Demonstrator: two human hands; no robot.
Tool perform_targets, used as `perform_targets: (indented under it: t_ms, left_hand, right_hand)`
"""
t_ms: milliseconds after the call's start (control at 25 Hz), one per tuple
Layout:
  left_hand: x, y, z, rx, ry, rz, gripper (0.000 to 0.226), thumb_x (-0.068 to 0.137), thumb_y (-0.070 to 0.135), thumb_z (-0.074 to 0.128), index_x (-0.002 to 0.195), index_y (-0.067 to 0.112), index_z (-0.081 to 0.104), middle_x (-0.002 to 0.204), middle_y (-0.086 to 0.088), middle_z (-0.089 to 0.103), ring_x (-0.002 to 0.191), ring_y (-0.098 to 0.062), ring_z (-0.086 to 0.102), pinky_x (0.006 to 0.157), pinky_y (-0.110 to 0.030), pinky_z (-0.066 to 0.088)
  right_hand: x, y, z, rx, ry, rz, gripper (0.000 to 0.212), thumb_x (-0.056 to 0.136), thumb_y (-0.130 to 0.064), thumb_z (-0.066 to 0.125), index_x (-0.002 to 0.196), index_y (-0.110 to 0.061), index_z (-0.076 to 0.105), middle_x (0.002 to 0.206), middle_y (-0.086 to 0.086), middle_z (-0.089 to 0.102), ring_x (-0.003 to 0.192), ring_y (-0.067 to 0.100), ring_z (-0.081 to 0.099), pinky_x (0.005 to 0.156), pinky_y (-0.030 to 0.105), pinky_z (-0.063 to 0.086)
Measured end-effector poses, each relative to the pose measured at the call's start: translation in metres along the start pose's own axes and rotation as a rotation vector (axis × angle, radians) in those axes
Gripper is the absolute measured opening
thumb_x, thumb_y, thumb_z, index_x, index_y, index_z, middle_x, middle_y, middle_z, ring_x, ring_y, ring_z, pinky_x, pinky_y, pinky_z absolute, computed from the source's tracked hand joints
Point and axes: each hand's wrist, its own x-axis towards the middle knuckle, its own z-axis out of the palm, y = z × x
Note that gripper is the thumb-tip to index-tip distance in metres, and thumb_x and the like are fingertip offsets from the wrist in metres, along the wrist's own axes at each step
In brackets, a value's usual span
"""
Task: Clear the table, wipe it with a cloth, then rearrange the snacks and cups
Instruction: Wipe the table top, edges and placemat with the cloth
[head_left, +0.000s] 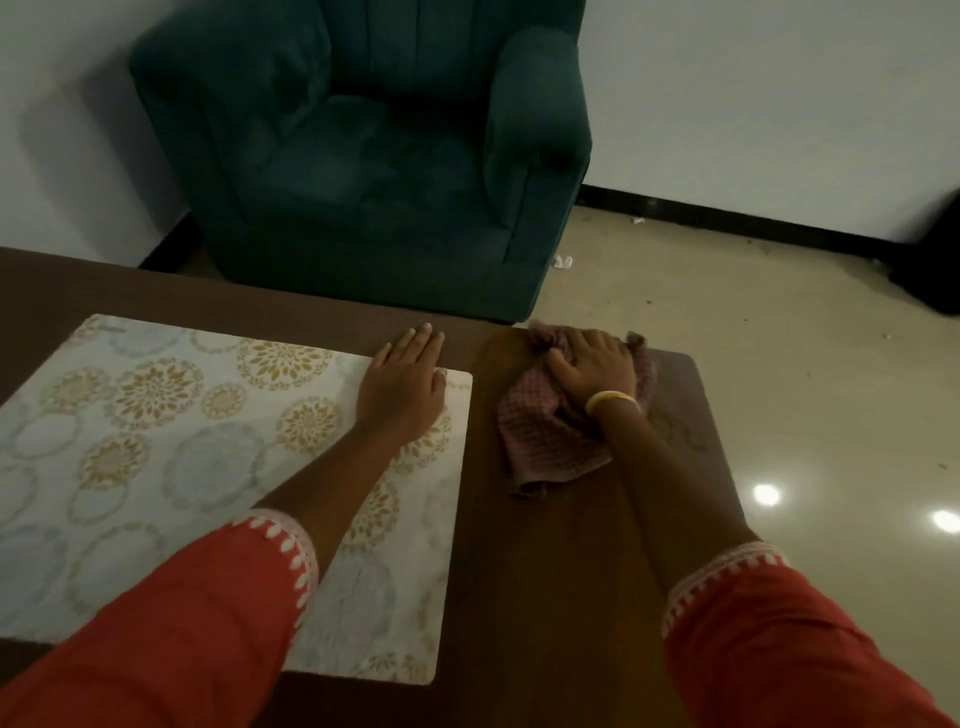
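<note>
One cloth (550, 441) lies bunched under the right hand (592, 371).

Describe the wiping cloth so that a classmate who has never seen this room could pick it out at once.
Start at the dark brown table in front of the green armchair. On its bare right end, beside the floral mat, the right hand presses down on the cloth. It is crumpled, reddish and checked, unlike the flat pale mat.

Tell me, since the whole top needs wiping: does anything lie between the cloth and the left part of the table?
Yes. The patterned mat covers most of the table left of the cloth, and the left hand rests flat on the mat's far right corner. The right hand presses the cloth on bare wood.
</note>
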Motion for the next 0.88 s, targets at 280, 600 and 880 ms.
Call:
perform_targets:
  t_ms: [280,600,880]
  left_hand:
    - [0.001,-0.003,0.007,-0.050,0.061,-0.022,0.058,0.095,0.032,0.022,0.151,0.019,0.023,0.159,0.001,0.022,0.147,-0.014,0.018,0.119,-0.037,0.014]
    - [-0.001,-0.004,0.005,-0.031,0.043,-0.036,0.058,0.096,0.034,0.019,0.151,0.017,0.023,0.159,0.000,0.022,0.147,-0.015,0.018,0.118,-0.035,0.014]
    - [-0.001,-0.005,0.007,-0.017,0.063,-0.020,0.056,0.096,0.031,0.021,0.150,0.016,0.025,0.158,-0.002,0.025,0.146,-0.017,0.020,0.117,-0.038,0.016]
  right_hand:
    - [0.036,-0.094,0.008,0.016,0.010,-0.048,0.053,0.089,-0.056,0.030,0.086,-0.018,0.067,0.089,0.010,0.069,0.081,0.029,0.061,0.071,0.035,0.040]
    - [0.035,-0.040,0.009,0.042,0.036,-0.170,0.055,0.090,-0.059,0.025,0.089,-0.017,0.060,0.087,0.008,0.067,0.079,0.029,0.061,0.070,0.035,0.038]
    - [0.028,-0.081,0.015,-0.025,0.003,-0.087,0.058,0.089,-0.059,0.027,0.117,-0.019,0.059,0.115,0.011,0.063,0.104,0.032,0.056,0.091,0.045,0.037]
